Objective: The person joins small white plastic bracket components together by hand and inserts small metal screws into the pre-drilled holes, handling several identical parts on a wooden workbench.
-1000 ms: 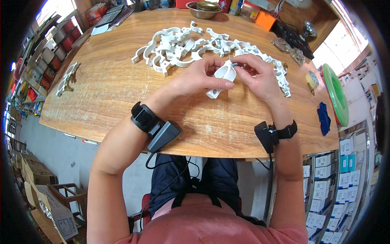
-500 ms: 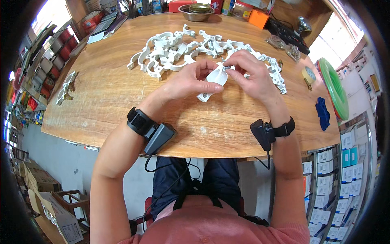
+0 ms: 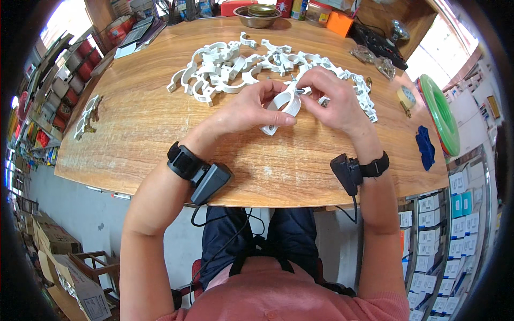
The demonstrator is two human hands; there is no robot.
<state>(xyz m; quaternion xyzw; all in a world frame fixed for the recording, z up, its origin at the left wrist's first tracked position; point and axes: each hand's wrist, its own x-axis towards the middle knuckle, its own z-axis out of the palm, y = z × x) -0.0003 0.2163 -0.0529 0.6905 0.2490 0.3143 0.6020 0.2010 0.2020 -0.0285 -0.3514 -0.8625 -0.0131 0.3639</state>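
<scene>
A white plastic pipe clamp [image 3: 293,106] is in my left hand [image 3: 251,108], above the middle of the table. The thumb lies along its ring and the other fingers curl behind. At the clamp's far end, the thumb and forefinger of my right hand [image 3: 336,100] pinch a small metal screw [image 3: 300,91]. The clamp's lower end, with a hole in it, sticks out below my left thumb. Just beyond my hands spreads a heap of similar white clamps [image 3: 229,63], and my right hand hides part of it.
Another white clamp piece [image 3: 85,119] lies at the table's left with brass-coloured bits. To the right are a tape roll [image 3: 407,97], a dark blue cloth [image 3: 425,147] and a green ring-shaped coil [image 3: 440,115]. A metal bowl [image 3: 258,19] stands at the back.
The clamp has turned in my left hand, so its ring opening shows now. My right fingers have shifted slightly at the screw; both hands stay in about the same place.
</scene>
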